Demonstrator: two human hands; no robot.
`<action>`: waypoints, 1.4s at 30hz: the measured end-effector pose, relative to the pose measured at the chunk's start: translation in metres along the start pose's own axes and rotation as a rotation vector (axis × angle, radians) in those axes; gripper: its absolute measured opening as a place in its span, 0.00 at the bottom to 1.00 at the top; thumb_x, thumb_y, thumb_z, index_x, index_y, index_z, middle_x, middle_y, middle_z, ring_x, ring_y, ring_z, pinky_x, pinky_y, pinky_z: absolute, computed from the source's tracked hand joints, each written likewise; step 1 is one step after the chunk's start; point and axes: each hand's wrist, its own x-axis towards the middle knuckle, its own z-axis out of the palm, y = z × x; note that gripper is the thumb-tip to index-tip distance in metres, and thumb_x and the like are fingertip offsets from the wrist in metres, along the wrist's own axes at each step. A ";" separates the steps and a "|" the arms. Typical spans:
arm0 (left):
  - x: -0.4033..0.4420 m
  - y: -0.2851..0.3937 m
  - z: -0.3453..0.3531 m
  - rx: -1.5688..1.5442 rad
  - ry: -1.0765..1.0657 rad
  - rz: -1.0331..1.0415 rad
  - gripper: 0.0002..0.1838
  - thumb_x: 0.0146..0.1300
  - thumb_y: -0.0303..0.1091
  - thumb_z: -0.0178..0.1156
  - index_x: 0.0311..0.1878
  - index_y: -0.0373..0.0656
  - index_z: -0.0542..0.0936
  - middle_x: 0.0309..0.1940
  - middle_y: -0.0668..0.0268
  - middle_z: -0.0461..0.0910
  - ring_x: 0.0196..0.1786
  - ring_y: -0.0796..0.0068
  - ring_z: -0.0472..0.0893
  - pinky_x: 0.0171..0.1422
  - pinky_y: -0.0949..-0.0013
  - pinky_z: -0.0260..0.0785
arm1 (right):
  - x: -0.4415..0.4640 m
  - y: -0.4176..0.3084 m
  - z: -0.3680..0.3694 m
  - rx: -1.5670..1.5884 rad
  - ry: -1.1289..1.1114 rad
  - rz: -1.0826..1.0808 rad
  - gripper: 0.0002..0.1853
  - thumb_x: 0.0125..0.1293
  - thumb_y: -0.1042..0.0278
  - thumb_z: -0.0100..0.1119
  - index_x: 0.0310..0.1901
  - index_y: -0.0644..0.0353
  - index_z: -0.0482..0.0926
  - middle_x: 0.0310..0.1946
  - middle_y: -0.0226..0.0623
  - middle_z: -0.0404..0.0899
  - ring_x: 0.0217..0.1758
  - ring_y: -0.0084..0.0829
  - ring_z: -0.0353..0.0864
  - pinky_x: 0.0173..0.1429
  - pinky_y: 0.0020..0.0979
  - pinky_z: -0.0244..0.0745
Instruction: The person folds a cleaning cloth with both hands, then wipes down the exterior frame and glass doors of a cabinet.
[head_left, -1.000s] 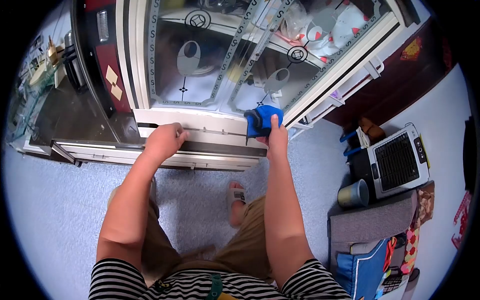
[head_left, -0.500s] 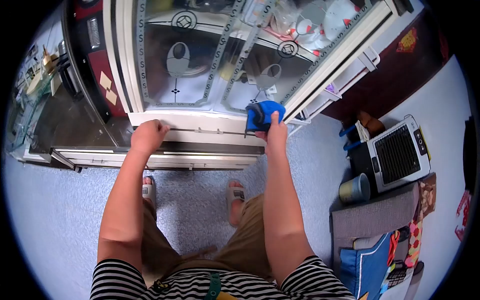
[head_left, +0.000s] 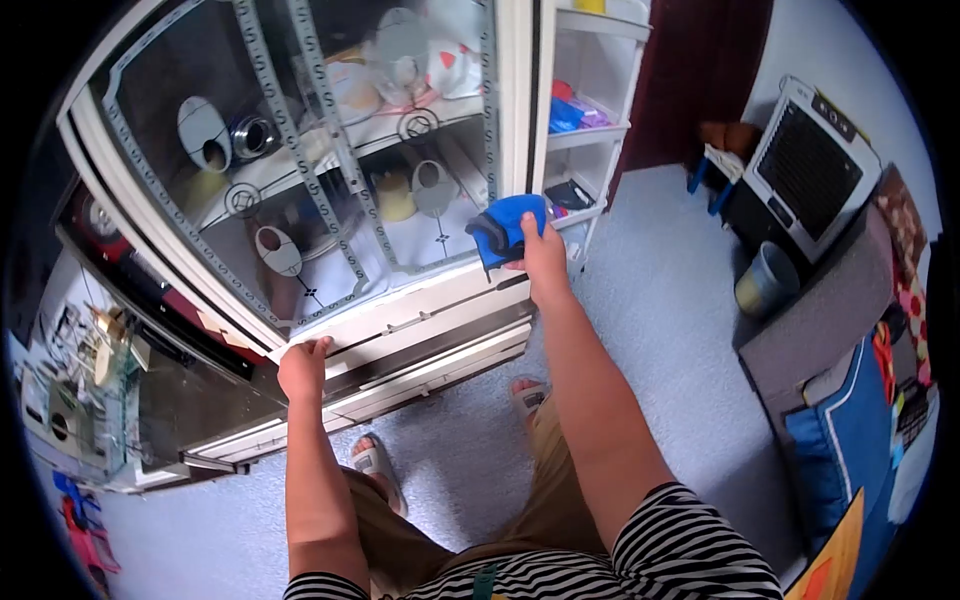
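Observation:
My right hand point(head_left: 541, 258) grips a blue item with a dark band point(head_left: 508, 232), thumb laid along its front. It looks soft and folded, but its kind is not clear. It is held up before the lower right corner of the glass-fronted cabinet point(head_left: 400, 322). My left hand point(head_left: 303, 370) is closed, fingers curled and thumb bent over, at the left end of the cabinet's pale drawer front. What lies inside those fingers, if anything, is hidden. Behind the patterned glass are several dishes, a metal-rimmed pot point(head_left: 253, 135) and a yellowish container point(head_left: 394, 196).
A white shelf rack point(head_left: 597, 137) stands right of the cabinet. Farther right are an air cooler point(head_left: 812, 165), a bin point(head_left: 767, 280) and a grey sofa point(head_left: 822, 290) with a blue cushion point(head_left: 850, 430). A glass-topped unit point(head_left: 190, 400) adjoins on the left.
My view has turned to the right, bringing the rack more fully into sight. My right hand still holds the blue item, and my left hand stays closed by the drawer front.

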 end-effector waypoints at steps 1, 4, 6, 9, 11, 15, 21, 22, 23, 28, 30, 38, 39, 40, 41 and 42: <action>0.000 0.001 0.000 -0.019 0.023 -0.005 0.24 0.62 0.60 0.61 0.39 0.49 0.89 0.32 0.55 0.86 0.39 0.54 0.85 0.44 0.56 0.74 | 0.002 0.003 -0.004 -0.040 -0.030 0.027 0.24 0.75 0.48 0.51 0.55 0.63 0.77 0.40 0.38 0.81 0.35 0.29 0.84 0.29 0.31 0.84; 0.002 0.002 -0.002 -0.064 -0.025 -0.025 0.23 0.62 0.60 0.61 0.36 0.48 0.89 0.29 0.56 0.85 0.35 0.55 0.85 0.42 0.58 0.74 | 0.006 0.022 -0.020 -0.062 -0.071 0.126 0.22 0.74 0.50 0.53 0.52 0.63 0.78 0.39 0.38 0.82 0.34 0.29 0.83 0.30 0.30 0.83; 0.002 -0.002 0.004 -0.050 -0.015 0.006 0.23 0.62 0.59 0.61 0.34 0.47 0.89 0.26 0.57 0.84 0.32 0.56 0.84 0.40 0.57 0.73 | 0.006 0.033 -0.028 -0.223 -0.111 0.173 0.22 0.74 0.50 0.53 0.51 0.64 0.79 0.38 0.37 0.82 0.33 0.29 0.82 0.29 0.29 0.82; 0.001 -0.003 0.004 -0.032 0.014 0.003 0.24 0.63 0.59 0.61 0.33 0.46 0.89 0.25 0.55 0.83 0.32 0.55 0.84 0.39 0.57 0.73 | 0.002 0.038 -0.034 -0.253 -0.093 0.196 0.23 0.73 0.48 0.55 0.51 0.64 0.80 0.38 0.38 0.82 0.31 0.29 0.82 0.28 0.29 0.81; 0.001 -0.005 0.010 -0.025 0.050 0.023 0.24 0.63 0.59 0.60 0.34 0.46 0.88 0.26 0.54 0.83 0.33 0.54 0.83 0.40 0.56 0.73 | 0.002 0.034 -0.032 -0.297 -0.081 0.160 0.26 0.70 0.45 0.57 0.51 0.64 0.81 0.37 0.39 0.82 0.31 0.29 0.83 0.26 0.29 0.81; -0.001 -0.001 0.009 -0.014 0.059 0.027 0.25 0.64 0.59 0.59 0.36 0.44 0.88 0.28 0.53 0.83 0.34 0.52 0.83 0.41 0.55 0.73 | 0.002 0.029 -0.018 -0.172 -0.036 0.005 0.34 0.68 0.39 0.57 0.46 0.74 0.79 0.31 0.51 0.82 0.23 0.39 0.85 0.24 0.33 0.83; 0.007 -0.006 0.012 0.007 0.014 0.027 0.25 0.65 0.59 0.59 0.38 0.46 0.88 0.29 0.51 0.83 0.35 0.51 0.83 0.42 0.54 0.73 | 0.011 0.036 -0.011 -0.271 -0.005 -0.039 0.32 0.67 0.41 0.59 0.49 0.72 0.80 0.34 0.53 0.84 0.29 0.42 0.87 0.29 0.36 0.85; 0.007 -0.007 0.011 0.001 -0.017 0.011 0.24 0.65 0.59 0.59 0.37 0.46 0.88 0.29 0.51 0.83 0.35 0.51 0.84 0.42 0.54 0.73 | 0.012 0.041 -0.011 -0.297 0.020 -0.040 0.31 0.67 0.42 0.58 0.49 0.72 0.80 0.35 0.53 0.84 0.29 0.43 0.87 0.29 0.36 0.85; 0.006 -0.005 0.009 0.013 -0.020 0.008 0.25 0.64 0.59 0.59 0.37 0.45 0.88 0.28 0.51 0.83 0.35 0.51 0.84 0.42 0.54 0.73 | 0.011 0.045 -0.012 -0.299 0.020 -0.036 0.31 0.67 0.42 0.58 0.49 0.72 0.80 0.35 0.53 0.84 0.29 0.43 0.87 0.29 0.36 0.85; 0.002 -0.004 0.007 -0.020 0.018 0.018 0.25 0.64 0.59 0.59 0.37 0.45 0.88 0.28 0.52 0.84 0.35 0.52 0.84 0.42 0.55 0.73 | 0.009 0.057 -0.021 -0.303 0.006 0.118 0.31 0.69 0.43 0.56 0.50 0.72 0.79 0.38 0.55 0.84 0.28 0.43 0.87 0.28 0.37 0.85; 0.002 -0.004 0.009 -0.034 0.033 0.013 0.25 0.64 0.59 0.59 0.37 0.45 0.88 0.28 0.53 0.84 0.35 0.52 0.84 0.42 0.54 0.73 | 0.008 0.050 -0.019 -0.318 -0.004 0.091 0.31 0.69 0.43 0.57 0.49 0.73 0.80 0.37 0.54 0.84 0.27 0.43 0.87 0.26 0.35 0.85; 0.002 -0.003 0.010 -0.040 0.028 0.009 0.25 0.64 0.58 0.59 0.40 0.43 0.88 0.31 0.51 0.85 0.37 0.51 0.84 0.44 0.54 0.73 | 0.009 0.033 -0.005 -0.240 0.066 -0.091 0.31 0.69 0.41 0.56 0.42 0.71 0.81 0.34 0.54 0.83 0.33 0.43 0.86 0.34 0.40 0.83; 0.000 -0.003 0.009 -0.050 0.033 0.022 0.25 0.64 0.59 0.60 0.40 0.43 0.88 0.31 0.51 0.84 0.37 0.51 0.84 0.44 0.54 0.73 | 0.008 0.031 -0.006 -0.235 0.056 -0.065 0.30 0.69 0.42 0.55 0.42 0.71 0.81 0.34 0.54 0.83 0.33 0.44 0.87 0.34 0.40 0.83; -0.001 -0.003 0.007 -0.043 0.023 0.023 0.25 0.64 0.59 0.60 0.40 0.43 0.88 0.31 0.51 0.84 0.37 0.51 0.84 0.44 0.54 0.73 | 0.008 0.032 -0.008 -0.229 0.050 -0.039 0.30 0.69 0.42 0.55 0.43 0.71 0.81 0.34 0.53 0.83 0.33 0.44 0.87 0.34 0.40 0.83; -0.001 -0.001 0.005 -0.029 0.017 0.011 0.26 0.64 0.59 0.60 0.40 0.43 0.88 0.30 0.51 0.84 0.37 0.51 0.84 0.44 0.54 0.73 | 0.012 0.034 -0.011 -0.280 -0.004 0.026 0.25 0.73 0.47 0.53 0.53 0.64 0.80 0.42 0.41 0.82 0.41 0.34 0.84 0.30 0.35 0.84; -0.001 0.000 0.004 -0.018 0.014 -0.001 0.26 0.64 0.59 0.60 0.39 0.43 0.88 0.30 0.51 0.84 0.37 0.51 0.84 0.43 0.54 0.74 | 0.010 0.035 -0.013 -0.282 0.000 0.030 0.25 0.73 0.47 0.53 0.53 0.64 0.80 0.42 0.41 0.82 0.41 0.34 0.84 0.30 0.35 0.84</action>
